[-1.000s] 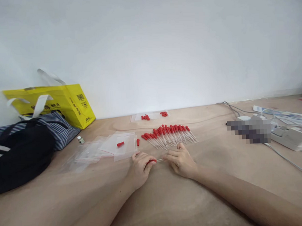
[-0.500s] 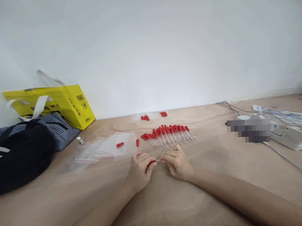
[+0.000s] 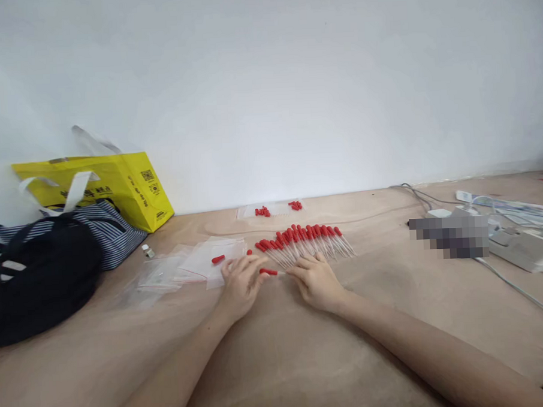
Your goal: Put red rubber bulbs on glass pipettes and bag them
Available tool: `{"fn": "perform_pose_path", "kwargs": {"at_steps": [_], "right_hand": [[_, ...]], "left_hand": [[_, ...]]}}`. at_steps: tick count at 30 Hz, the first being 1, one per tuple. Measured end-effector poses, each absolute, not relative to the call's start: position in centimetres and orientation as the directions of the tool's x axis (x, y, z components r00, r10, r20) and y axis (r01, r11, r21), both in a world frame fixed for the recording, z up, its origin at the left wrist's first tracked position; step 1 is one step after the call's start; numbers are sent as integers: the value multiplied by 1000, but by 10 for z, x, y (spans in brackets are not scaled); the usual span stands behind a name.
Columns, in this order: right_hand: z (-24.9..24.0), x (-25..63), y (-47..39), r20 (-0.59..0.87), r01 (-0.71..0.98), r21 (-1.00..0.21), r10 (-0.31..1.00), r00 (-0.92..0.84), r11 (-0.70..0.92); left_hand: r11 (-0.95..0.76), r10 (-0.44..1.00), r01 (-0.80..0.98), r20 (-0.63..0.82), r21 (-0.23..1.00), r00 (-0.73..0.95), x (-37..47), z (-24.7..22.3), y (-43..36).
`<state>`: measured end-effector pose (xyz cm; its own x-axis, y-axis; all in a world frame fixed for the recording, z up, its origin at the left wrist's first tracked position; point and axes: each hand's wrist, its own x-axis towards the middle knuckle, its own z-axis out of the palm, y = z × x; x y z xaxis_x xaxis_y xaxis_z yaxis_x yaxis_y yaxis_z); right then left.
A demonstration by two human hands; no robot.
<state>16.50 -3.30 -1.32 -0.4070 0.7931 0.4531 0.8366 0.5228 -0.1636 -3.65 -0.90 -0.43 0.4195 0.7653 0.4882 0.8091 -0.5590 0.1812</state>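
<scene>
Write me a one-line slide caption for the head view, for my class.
Right hand holding a red-bulbed dropper, left hand close by, before a row of similar droppers.

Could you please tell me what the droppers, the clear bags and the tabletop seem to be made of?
Droppers: smooth red tops, probably rubber; see-through stems, glass or plastic, I cannot tell which.
Clear bags: thin plastic film, slightly shiny, with the tabletop showing through.
Tabletop: likely wood or wood-look sheet, dull, given its tan colour and faint streaks.
</scene>
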Motion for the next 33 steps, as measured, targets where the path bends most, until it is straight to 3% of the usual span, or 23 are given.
{"fn": "perform_pose_path", "kwargs": {"at_steps": [4, 6, 12, 24, 33], "right_hand": [[-8, 149, -3, 464, 926, -277, 880, -105, 256], [-7, 140, 13, 452, 951, -274, 892, -2, 141], [-15, 128, 32, 451, 962, -249, 893, 10, 115], [-12, 111, 29, 464, 951, -209, 879, -108, 227], [-10, 57, 41, 455, 937, -231, 880, -135, 262]], "left_hand": [[-163, 853, 976, 518, 144, 66, -67, -5, 16], [-90, 880, 987, 475, 136, 15, -81, -7, 26], [-124, 933, 982, 353, 145, 66, -90, -9, 34], [-28, 928, 988, 370, 155, -32, -89, -10, 41], [-225, 758, 953, 651, 201, 42, -80, -8, 29]]}}
